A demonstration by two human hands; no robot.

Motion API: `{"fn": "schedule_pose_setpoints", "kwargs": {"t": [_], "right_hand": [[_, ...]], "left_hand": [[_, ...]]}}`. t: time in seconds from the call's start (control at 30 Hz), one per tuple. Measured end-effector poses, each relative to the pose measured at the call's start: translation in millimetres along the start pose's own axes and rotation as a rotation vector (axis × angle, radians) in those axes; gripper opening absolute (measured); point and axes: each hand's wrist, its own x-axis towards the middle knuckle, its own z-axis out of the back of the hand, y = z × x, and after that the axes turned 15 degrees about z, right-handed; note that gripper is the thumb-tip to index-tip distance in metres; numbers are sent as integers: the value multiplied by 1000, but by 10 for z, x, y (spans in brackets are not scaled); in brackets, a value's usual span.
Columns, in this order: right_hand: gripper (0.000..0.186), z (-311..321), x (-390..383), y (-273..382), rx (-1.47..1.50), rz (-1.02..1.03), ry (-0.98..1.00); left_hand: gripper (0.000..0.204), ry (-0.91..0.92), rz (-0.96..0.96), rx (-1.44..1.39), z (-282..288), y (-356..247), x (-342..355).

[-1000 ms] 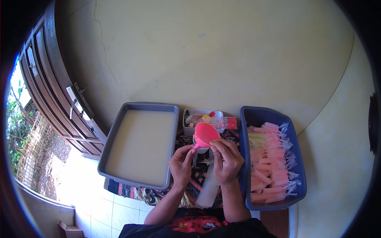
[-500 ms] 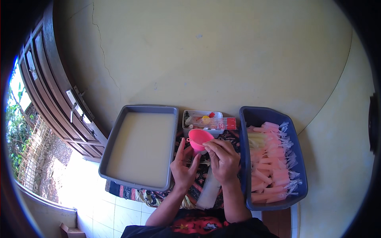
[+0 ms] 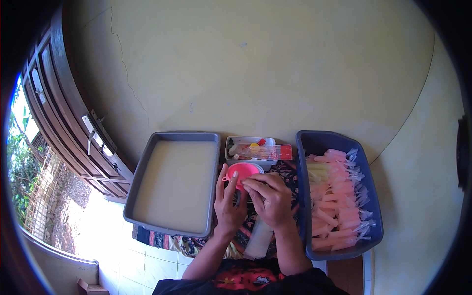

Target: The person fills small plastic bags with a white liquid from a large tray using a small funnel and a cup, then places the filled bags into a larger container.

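Observation:
A pink funnel point(image 3: 250, 170) with a small loop on its rim is between my two hands at the middle of the table. My left hand point(image 3: 228, 209) holds it from the left, one finger lying over the bowl. My right hand point(image 3: 271, 197) pinches at the funnel's near right side, fingers curled; whether it also grips thin plastic there is too small to tell. Part of a pale round rim shows behind the funnel. Between my forearms lies a stack of flat clear plastic bags point(image 3: 259, 241). The funnel's spout is hidden.
A grey tray point(image 3: 129, 204) of cloudy whitish liquid stands left. To the right, a dark blue tub point(image 3: 376, 209) holds many tied pink tubes and a few pale ones. Behind my hands sits a small white box point(image 3: 229, 160) of odds and ends. A patterned cloth point(image 3: 287, 172) covers the table.
The funnel has come slightly lower and tipped, its bowl now facing up more toward me. My left fingers have closed in over its rim; my right hand has shifted slightly left.

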Motion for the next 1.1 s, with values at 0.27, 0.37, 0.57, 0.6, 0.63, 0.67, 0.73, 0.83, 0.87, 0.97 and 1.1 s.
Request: {"fn": "schedule_pose_setpoints", "kwargs": {"t": [0.27,0.37,0.57,0.6,0.63,0.67,0.73,0.83,0.87,0.97,1.1], "right_hand": [[34,-60,-132,-281,61,-249,-170],[61,-140,-279,-535,-14,-306,-47],[102,-471,-613,-722,-145,-446,327],[105,-524,-658,-751,-138,-436,306],[108,-574,-700,-784,-132,-426,285],[108,-606,-730,-813,-129,-426,284],[108,-653,-785,-874,-92,-440,253],[107,-684,-809,-906,-96,-443,224],[107,-678,-789,-898,-95,-443,224],[107,-612,-689,-841,-70,-445,159],[107,-456,-281,-600,59,-451,1]], "left_hand": [[70,-46,109,-149,-4,41,-68],[76,-18,53,-109,46,70,-78],[76,-46,67,-98,24,99,-103],[76,-49,64,-94,35,96,-105],[76,-59,60,-71,47,92,-106],[75,-67,58,-50,50,96,-111],[75,-68,61,-55,54,106,-119],[75,-62,86,-75,55,110,-144],[75,-59,102,-89,62,102,-148],[76,-31,101,-100,138,10,-152],[79,-35,98,-139,362,-94,-149]]}}
